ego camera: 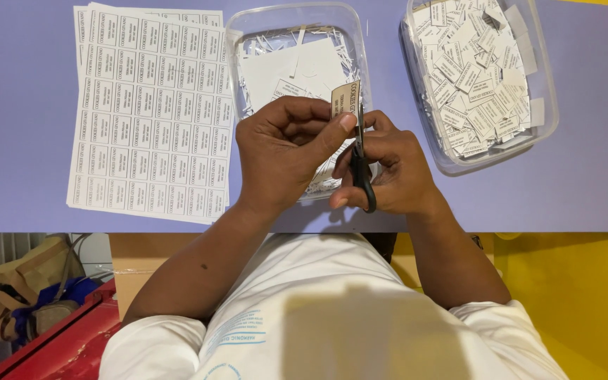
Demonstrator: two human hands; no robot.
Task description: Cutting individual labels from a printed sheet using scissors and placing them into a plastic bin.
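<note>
My left hand [286, 151] pinches a small printed paper label [345, 97] between thumb and fingers, held upright over the middle container. My right hand [392, 169] grips black-handled scissors [362, 169], whose blades meet the label's right edge. Both hands hover just above the near rim of a clear plastic container [248, 28] that holds white paper scraps and strips.
A stack of printed label sheets [149, 112] lies to the left on the lilac table [22, 105]. A second clear container [547, 105] at the right is full of cut labels. Below the table edge are a cardboard box [135, 264], a red object [58, 345] and a yellow floor [578, 295].
</note>
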